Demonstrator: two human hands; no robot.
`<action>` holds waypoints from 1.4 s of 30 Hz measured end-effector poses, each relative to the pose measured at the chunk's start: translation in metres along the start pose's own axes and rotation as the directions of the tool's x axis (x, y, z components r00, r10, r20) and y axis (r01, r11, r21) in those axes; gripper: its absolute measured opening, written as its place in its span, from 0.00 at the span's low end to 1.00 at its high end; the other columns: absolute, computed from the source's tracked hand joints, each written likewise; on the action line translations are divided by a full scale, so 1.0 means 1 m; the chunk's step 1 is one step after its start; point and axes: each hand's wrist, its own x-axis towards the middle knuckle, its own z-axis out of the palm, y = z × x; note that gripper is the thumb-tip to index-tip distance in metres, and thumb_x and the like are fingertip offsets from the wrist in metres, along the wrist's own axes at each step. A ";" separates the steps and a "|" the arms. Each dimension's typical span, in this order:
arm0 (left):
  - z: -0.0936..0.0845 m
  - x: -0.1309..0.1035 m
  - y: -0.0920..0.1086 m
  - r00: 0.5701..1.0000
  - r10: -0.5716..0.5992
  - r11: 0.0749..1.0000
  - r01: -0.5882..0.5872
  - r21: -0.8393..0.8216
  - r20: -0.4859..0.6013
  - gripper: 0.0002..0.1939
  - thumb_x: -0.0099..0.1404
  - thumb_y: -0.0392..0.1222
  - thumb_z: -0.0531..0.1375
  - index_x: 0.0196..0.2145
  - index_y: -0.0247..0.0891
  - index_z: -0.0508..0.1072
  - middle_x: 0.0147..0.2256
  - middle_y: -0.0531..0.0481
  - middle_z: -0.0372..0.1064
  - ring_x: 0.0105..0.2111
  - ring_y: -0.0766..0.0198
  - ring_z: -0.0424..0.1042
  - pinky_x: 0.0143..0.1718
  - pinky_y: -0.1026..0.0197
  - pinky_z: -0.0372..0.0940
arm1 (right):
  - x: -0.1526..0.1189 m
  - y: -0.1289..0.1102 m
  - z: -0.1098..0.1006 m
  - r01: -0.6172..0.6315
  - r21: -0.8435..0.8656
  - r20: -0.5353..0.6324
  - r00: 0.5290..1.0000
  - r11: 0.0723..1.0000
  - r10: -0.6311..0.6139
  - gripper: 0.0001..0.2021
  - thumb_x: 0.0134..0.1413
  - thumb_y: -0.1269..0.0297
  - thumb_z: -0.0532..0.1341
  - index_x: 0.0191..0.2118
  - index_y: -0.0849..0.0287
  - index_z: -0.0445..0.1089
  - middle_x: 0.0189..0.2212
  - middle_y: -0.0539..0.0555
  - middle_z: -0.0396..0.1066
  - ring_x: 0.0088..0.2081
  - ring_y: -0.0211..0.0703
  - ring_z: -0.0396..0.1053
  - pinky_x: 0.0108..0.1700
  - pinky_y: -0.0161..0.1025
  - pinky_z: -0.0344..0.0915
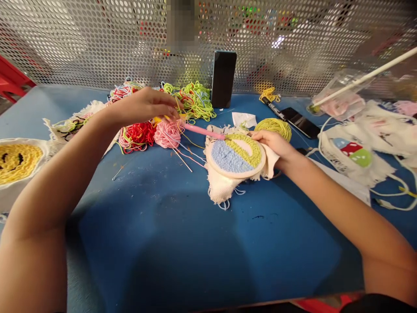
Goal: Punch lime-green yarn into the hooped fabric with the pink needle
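Note:
My right hand (pixel 273 143) grips the right edge of a round embroidery hoop (pixel 239 174), thumb on top. Stretched in it is whitish cloth (pixel 220 187) with a looped design, pale blue at lower left and yellow-green around a pale pink patch. A pink punch needle (pixel 205 131) slants down to the left, its tip on the yellow-green part. By its upper end, my left hand (pixel 161 106) is raised with bent fingers, a thin yellow yarn (pixel 178 104) at the fingertips. Whether these fingers also touch the needle is hard to see.
Behind my left hand lie a pink yarn ball (pixel 167 134), red yarn (pixel 140 134) and tangled green yarn (pixel 197 100). A phone (pixel 223 80) stands upright against the perforated metal screen (pixel 107 48). Rightward are a yellow-green yarn ball (pixel 276 126), another phone (pixel 301 122) and a white cable (pixel 321 134).

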 end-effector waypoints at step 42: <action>0.134 -0.003 0.048 0.937 -0.042 0.692 -0.223 -0.687 -0.346 0.08 0.63 0.45 0.56 0.35 0.37 0.64 0.20 0.56 0.62 0.14 0.75 0.60 0.12 0.70 0.56 | -0.008 0.037 0.018 0.382 -0.395 0.190 0.924 0.835 -0.332 0.14 0.57 0.57 0.54 0.42 0.60 0.68 0.40 0.54 0.70 0.41 0.45 0.66 0.40 0.39 0.60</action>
